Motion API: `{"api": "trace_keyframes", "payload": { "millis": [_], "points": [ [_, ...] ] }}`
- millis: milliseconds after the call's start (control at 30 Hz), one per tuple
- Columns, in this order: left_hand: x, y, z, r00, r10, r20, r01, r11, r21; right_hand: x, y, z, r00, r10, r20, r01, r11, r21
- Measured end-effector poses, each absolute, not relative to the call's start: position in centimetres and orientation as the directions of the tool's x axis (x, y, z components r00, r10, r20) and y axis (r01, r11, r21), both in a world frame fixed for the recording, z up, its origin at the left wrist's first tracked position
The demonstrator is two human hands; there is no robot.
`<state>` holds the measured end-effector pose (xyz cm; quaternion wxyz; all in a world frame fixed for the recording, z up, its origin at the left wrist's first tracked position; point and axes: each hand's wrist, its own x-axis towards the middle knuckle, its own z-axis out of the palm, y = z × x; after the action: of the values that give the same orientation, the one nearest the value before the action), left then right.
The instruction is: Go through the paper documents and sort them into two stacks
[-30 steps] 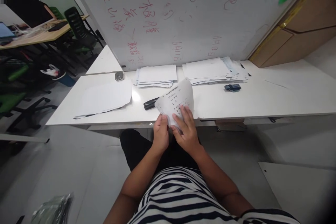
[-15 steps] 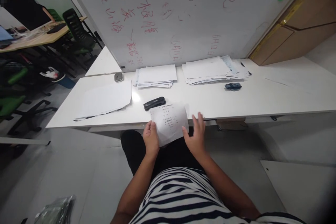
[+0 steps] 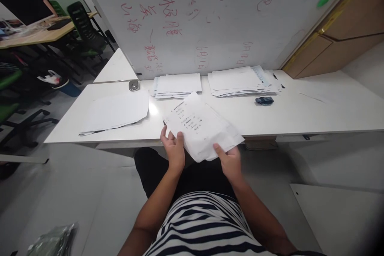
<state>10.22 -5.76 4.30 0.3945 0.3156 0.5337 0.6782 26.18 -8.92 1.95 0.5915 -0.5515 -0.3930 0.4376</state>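
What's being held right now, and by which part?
Both hold the printed paper sheets: the left hand pinches the near left corner, the right hand the near right edge.

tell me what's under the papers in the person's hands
The papers, held by the left hand and right hand, hang over the front edge of the white table and dark trousers. Whatever lies on the table beneath them is covered.

Both hands — left hand [image 3: 173, 149], right hand [image 3: 230, 161] — grip a printed paper sheaf [image 3: 201, 127] over the white bench's [image 3: 300, 116] near edge; 2 paper stacks [image 3: 177, 85] line its far edge.
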Motion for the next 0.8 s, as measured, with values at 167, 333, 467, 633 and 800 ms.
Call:
{"api": "trace_keyframes", "payload": {
  "millis": [167, 333, 467, 633, 800],
  "points": [
    [7.7, -4.1, 6.5, -0.333, 0.823, 0.461, 0.347, -0.348, 0.871, 29.8, -4.6, 5.9, 0.213, 0.949, 0.235, 0.2, 0.193, -0.961],
    [6.3, -2.0, 6.6, -0.04, 0.977, 0.208, 0.16, -0.199, 0.967, 29.9, -1.2, 4.6, 0.116, 0.972, 0.204, 0.204, 0.178, -0.963],
    [6.6, -2.8, 5.3, -0.213, 0.953, 0.217, 0.247, -0.162, 0.955, 29.2, -1.3, 3.1, 0.184, 0.971, 0.15, 0.246, 0.103, -0.964],
    [6.6, -4.6, 4.3, -0.268, 0.92, 0.286, 0.352, -0.183, 0.918, 28.7, -2.7, 2.4, 0.217, 0.95, 0.225, 0.356, 0.138, -0.924],
    [6.4, -5.1, 3.4, -0.309, 0.919, 0.243, 0.355, -0.125, 0.926, 28.3, -4.0, 1.2, 0.207, 0.938, 0.279, 0.473, 0.154, -0.868]
  ]
}}
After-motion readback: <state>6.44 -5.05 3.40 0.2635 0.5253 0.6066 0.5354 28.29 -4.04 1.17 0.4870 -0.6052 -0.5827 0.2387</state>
